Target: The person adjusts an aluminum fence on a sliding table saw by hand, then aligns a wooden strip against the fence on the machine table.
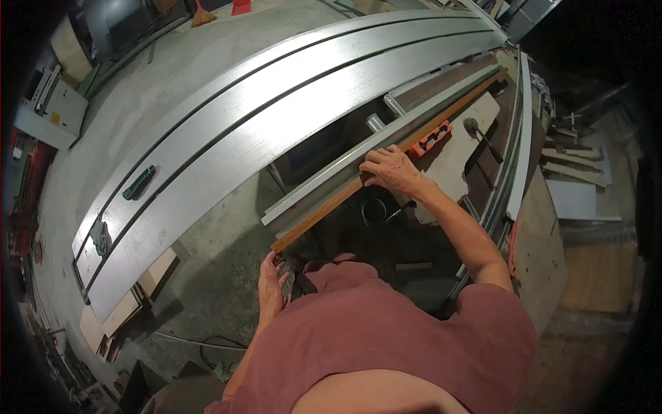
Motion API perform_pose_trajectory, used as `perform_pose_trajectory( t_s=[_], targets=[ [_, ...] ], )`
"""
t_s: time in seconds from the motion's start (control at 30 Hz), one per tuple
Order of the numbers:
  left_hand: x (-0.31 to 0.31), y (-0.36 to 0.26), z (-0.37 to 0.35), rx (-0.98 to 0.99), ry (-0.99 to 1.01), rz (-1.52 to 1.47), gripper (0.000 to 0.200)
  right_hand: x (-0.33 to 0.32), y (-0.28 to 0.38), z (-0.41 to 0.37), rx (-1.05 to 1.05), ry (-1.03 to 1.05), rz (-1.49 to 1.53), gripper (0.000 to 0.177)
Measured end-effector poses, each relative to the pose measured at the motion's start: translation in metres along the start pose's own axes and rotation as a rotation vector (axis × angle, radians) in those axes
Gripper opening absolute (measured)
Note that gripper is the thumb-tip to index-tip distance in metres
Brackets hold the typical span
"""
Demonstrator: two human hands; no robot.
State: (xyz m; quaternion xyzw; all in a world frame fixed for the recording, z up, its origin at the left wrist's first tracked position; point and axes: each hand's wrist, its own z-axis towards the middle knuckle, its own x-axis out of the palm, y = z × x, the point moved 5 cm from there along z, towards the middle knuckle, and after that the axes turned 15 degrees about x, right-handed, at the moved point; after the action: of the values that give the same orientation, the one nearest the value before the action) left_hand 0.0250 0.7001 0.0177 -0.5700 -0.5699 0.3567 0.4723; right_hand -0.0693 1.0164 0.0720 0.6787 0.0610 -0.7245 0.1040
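A long brown wooden strip [318,214] runs diagonally alongside a silver metal rail [324,183]. Partway along, my right hand [393,170] is wrapped over the strip, its fingers curled toward the rail. My left hand [272,284] is at the strip's near end, fingers apart, with the fingertips right at the tip of the wood. Just beyond my right hand, an orange-red tool [431,139] lies beside the strip. A dark round-headed tool with a handle [472,127] rests on a pale board [452,162].
The wide slotted metal table [227,117] curves across the far side, bearing a green-handled tool [140,183] and a dark rag [101,238]. Wood offcuts [572,157] lie at the right. Boards [157,270] lean below the table's left end. A broom [203,16] stands at the back.
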Motion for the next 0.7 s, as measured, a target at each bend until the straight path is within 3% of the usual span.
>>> perform_pose_trajectory(
  t_s=[0.17, 0.37, 0.7],
  targets=[
    [0.025, -0.004, 0.003, 0.042, -0.019, 0.004, 0.078, -0.005, -0.023, 0.005, -0.002, 0.085, -0.042, 0.029],
    [0.059, -0.008, 0.014, -0.001, -0.043, -0.203, 0.076, -0.008, -0.059, 0.012, 0.013, 0.156, 0.044, 0.033],
    [0.142, -0.015, 0.033, -0.070, 0.154, -0.548, 0.083, -0.018, -0.139, 0.003, 0.119, 0.081, 0.030, 0.038]
  ],
)
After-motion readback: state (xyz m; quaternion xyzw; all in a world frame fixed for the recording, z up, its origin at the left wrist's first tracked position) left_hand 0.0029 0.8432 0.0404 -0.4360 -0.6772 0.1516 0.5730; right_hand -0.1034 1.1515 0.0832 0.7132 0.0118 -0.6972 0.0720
